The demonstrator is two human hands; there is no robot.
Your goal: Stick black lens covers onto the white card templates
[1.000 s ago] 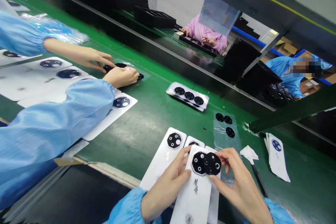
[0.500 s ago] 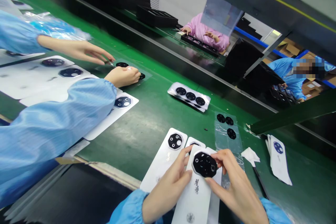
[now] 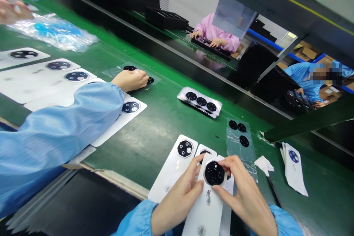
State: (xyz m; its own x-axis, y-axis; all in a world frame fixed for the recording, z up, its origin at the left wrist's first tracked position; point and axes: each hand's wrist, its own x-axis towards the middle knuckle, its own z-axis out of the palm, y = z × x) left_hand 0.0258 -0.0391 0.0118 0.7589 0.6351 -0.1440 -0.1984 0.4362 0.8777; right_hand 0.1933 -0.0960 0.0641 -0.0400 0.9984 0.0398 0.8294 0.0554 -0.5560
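Observation:
My left hand (image 3: 179, 195) grips a white phone back cover (image 3: 203, 206) by its left edge, fingers behind and thumb in front. The cover is tilted and has dark lettering below its camera area. At its top, a black octagonal camera lens cover (image 3: 214, 173) lies over the camera area. My right hand (image 3: 240, 191) holds the lens cover's right side between thumb and fingers. Whether the lens cover is fully seated I cannot tell. Beneath my hands, more white back covers lie on the green table, one with a black camera area (image 3: 185, 149) beside my left hand.
A clear film (image 3: 240, 151) carries three black lens covers. Near it lie a stack of lens-cover sheets (image 3: 199, 102), a black stick with white cloth (image 3: 264, 165) and stacked back covers (image 3: 294, 169). At left, a co-worker's sleeve (image 3: 69, 118) crosses the table. A green post (image 3: 309, 118) stands at right.
My right hand has shifted the black lens cover slightly left, so it sits closer over the camera area. The co-worker's farther hand has moved away to the upper left.

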